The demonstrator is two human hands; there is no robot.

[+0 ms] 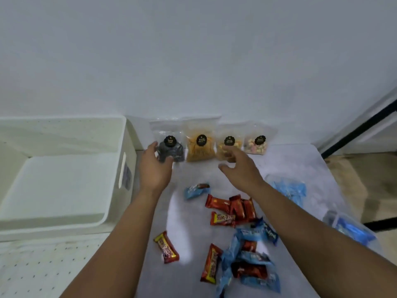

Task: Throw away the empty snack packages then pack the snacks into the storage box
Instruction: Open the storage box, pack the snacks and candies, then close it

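Several clear snack bags lean against the wall: a dark-cookie bag (pixel 171 145), an orange-chip bag (pixel 200 145), a tan-snack bag (pixel 227 145) and a marshmallow bag (pixel 256 143). My left hand (pixel 155 166) reaches to the dark-cookie bag, with fingers and thumb curving around its lower left part. My right hand (pixel 238 166) hovers with spread fingers over the tan-snack bag, fingertips at its lower edge. Red wrapped bars (pixel 232 208) and blue packets (pixel 253 254) lie scattered on the table nearer me. The white storage box (pixel 116 147) stands open at the left.
A yellow-red bar (pixel 166 247) lies alone at front left. Blue packets in clear wrap (pixel 290 190) (pixel 352 231) sit near the table's right edge. A white perforated lid (pixel 43 267) lies in front of the box. The floor drops off at right.
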